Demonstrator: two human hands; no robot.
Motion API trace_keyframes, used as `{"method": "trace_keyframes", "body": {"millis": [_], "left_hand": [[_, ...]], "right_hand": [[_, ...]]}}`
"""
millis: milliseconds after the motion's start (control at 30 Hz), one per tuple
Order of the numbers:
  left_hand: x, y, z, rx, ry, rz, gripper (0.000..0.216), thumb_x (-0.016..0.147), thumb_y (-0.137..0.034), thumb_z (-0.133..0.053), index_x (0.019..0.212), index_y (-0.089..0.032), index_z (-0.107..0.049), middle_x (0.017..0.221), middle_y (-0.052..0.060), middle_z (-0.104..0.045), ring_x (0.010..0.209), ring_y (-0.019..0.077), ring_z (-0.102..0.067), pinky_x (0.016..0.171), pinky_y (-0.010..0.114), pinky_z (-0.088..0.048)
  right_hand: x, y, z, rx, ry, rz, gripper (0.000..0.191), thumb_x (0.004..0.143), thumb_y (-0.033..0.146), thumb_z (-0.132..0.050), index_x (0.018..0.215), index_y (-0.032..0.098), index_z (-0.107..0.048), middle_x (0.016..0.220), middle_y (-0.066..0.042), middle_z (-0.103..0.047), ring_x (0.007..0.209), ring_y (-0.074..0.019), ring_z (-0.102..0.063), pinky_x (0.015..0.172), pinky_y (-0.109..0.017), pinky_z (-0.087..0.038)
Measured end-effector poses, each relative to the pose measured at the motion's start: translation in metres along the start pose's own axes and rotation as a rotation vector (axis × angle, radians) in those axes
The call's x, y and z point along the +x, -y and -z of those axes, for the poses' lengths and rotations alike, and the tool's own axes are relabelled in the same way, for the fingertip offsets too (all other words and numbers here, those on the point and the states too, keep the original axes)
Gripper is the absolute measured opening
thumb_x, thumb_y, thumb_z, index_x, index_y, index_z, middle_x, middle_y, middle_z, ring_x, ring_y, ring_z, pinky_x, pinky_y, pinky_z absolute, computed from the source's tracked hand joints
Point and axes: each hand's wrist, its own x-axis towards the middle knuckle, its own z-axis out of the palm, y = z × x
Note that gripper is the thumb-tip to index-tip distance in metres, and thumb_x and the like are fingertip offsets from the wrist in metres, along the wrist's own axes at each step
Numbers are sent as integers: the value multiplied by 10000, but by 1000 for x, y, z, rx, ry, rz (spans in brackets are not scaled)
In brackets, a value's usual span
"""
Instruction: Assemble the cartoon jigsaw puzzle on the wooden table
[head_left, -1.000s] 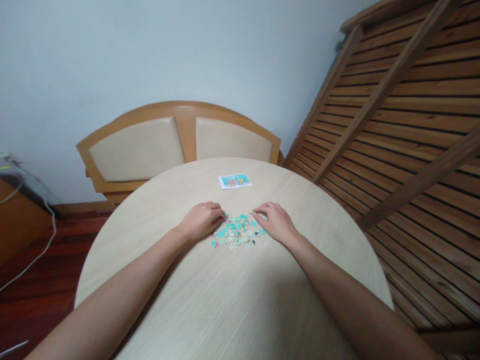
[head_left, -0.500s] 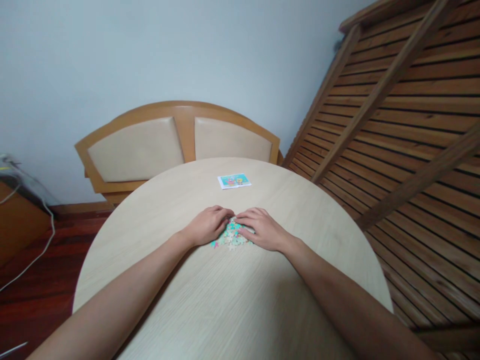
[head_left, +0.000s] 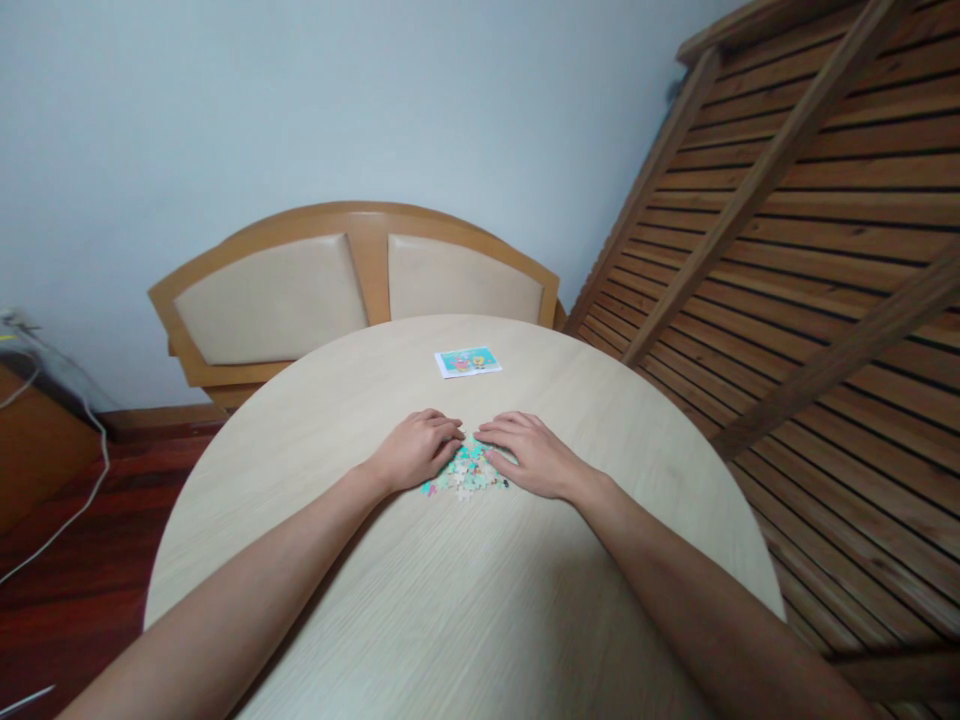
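A heap of small jigsaw puzzle pieces [head_left: 466, 472], teal, white and a few pink, lies in the middle of the round table [head_left: 337, 580]. At its left edge rests my left hand [head_left: 420, 450], fingers bent over the side of the heap, grasping nothing. My right hand [head_left: 534, 455] lies along the right edge, its fingers stretched out and the thumb apart, touching the outer pieces. Some pieces under the fingertips are hidden. Beyond the hands a picture card [head_left: 468, 362] with cartoon figures on a blue-green ground lies flat.
Behind the table stands a wooden headboard [head_left: 369, 260] with two cream panels, against a pale wall [head_left: 300, 100]. A slatted wooden frame [head_left: 810, 250] leans at the right. White cables [head_left: 103, 450] hang at the left, above a dark red floor [head_left: 142, 530].
My right hand has shifted slightly right, away from the heap, widening the gap between the hands. More pieces show at the right edge. The left hand has barely moved.
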Motion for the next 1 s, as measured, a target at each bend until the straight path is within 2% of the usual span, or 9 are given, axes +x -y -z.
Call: {"method": "trace_keyframes", "body": {"millis": [100,167,333,567,767,1000], "left_hand": [[-1,2,-1,-12,-2,-29,259,1012,-261,-489,1113,-175,-712,1237,103,-715,1108,264,-645,980,449,-508],[-1,4,-2,-21,-4,-56,277,1023,-249,-464,1127,-177,-711,1229,98,-717,1106,255,-646,983,445,-503],[-3,6,-4,-70,-14,-54,276,1024,-236,-465,1138,-179,-710,1212,94,-720,1118,242,-644,998,430,-491],[-4,2,1,-70,11,-79,278,1043,-303,-467,1102,-214,-724,1203,88,-712,1129,245,-636,999,427,-478],[-4,1,-2,-154,-41,-55,312,1041,-291,-457,1054,-185,-750,1216,112,-684,1095,243,-633,1002,407,-484],[-4,-6,0,-283,5,-69,294,1027,-249,-460,984,-175,-742,1069,101,-701,1012,213,-646,950,343,-515]], "right_hand": [[-2,-7,2,33,-18,-14,339,987,182,-471,1236,243,-694,1279,-58,-702,1233,-249,-562,1048,-468,-432],[-4,-13,3,51,-13,-13,342,969,149,-468,1197,233,-708,1264,-53,-709,1217,-246,-574,1050,-462,-442],[-8,-26,1,71,23,-30,356,960,134,-462,1209,228,-699,1258,-62,-712,1186,-236,-613,1051,-454,-462],[-11,-35,2,102,-20,-39,401,924,84,-442,1203,227,-691,1229,-66,-717,1160,-223,-632,1053,-437,-478],[-15,-42,3,98,-31,-152,407,918,99,-443,1250,197,-658,1218,-97,-712,1134,-228,-649,1027,-424,-502],[-13,-41,3,106,-68,-174,324,927,125,-491,1186,183,-677,1179,-109,-729,1103,-243,-663,998,-449,-514]]}}
